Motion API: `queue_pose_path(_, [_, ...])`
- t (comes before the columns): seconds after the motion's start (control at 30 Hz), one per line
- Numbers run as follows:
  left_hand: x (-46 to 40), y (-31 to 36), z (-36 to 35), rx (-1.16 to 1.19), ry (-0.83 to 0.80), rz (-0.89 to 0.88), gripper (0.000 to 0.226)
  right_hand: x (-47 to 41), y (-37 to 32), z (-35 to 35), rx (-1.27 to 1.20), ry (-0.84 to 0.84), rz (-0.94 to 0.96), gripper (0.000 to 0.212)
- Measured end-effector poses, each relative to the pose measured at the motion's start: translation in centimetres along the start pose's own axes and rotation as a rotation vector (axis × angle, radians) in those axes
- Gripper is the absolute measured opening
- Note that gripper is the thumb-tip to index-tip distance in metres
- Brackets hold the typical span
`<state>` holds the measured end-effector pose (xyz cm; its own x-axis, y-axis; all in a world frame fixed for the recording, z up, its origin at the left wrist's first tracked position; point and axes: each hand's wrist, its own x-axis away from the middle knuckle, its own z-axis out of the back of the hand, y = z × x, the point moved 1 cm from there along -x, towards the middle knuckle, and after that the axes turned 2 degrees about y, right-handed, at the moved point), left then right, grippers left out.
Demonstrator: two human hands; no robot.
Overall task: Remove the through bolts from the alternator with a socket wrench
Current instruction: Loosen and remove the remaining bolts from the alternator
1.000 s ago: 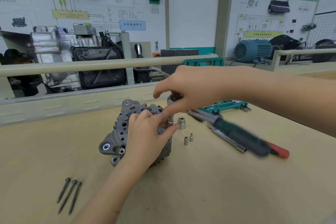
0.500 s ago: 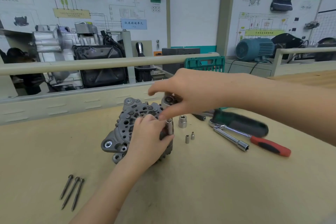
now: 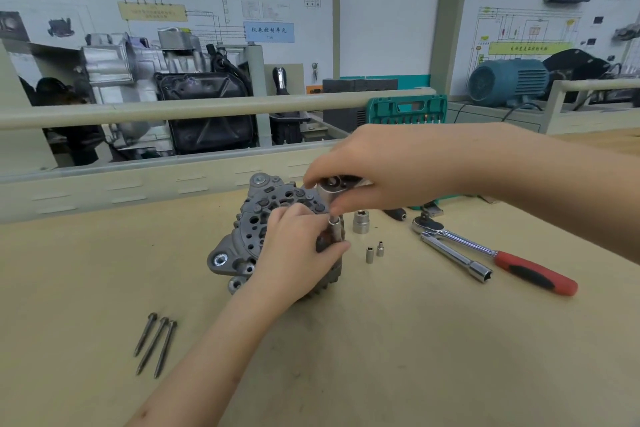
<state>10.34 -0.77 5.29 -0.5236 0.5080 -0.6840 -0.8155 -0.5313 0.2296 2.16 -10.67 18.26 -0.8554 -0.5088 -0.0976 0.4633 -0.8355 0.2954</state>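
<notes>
1. The workbench [image 3: 381, 357] carries everything, and the biggest change on it is at about 3 o'clock of the alternator [image 3: 249, 236]: the green-handled ratchet that was swinging there a second ago is no longer in view behind the right forearm, so the swing has probably ended.
2. The alternator stands as before at the bench's centre, its rear face tilted toward 10 o'clock.
3. The right hand [image 3: 391, 173] has slid from 3 o'clock toward 12 o'clock over the housing. It is arched, knuckles up, with fingertips pinching the wrench head [image 3: 334, 185].
4. The left hand [image 3: 298, 253] comes in from 6 o'clock and keeps its grasp, fingers and thumb curled round the housing edge and the socket [image 3: 334, 227].
5. Three through bolts [image 3: 156, 343] lie loose at 7 o'clock, unmoved, so probably the last bolt is being worked. Its head is hidden, so I cannot say how far it is out.
6. The spare sockets [image 3: 374, 251] sit at 3 o'clock, unchanged.
</notes>
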Motion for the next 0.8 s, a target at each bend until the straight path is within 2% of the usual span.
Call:
queue_pose_path(0.2, [0.1,0.2,0.0,-0.016,0.028,0.022,0.028,0.2,0.3,0.3,0.221,0.102,-0.110,0.048])
queue_pose_path(0.43, [0.0,-0.1,0.7,0.111,-0.014,-0.022,0.021,0.3,0.7,0.6,0.106,0.040,-0.009,0.039])
queue_pose_path(0.6, [0.0,0.1,0.8,0.127,-0.020,-0.014,0.018,0.1,1.0,0.7,0.059,-0.001,0.049,0.050])
queue_pose_path(0.7, [0.1,0.4,0.7,0.054,0.012,-0.010,0.018,0.2,0.6,0.8,0.157,0.037,0.009,0.052])
queue_pose_path(0.8, [0.2,0.7,0.8,0.005,0.038,-0.008,0.036,0.3,0.3,0.8,0.307,0.079,-0.059,0.053])
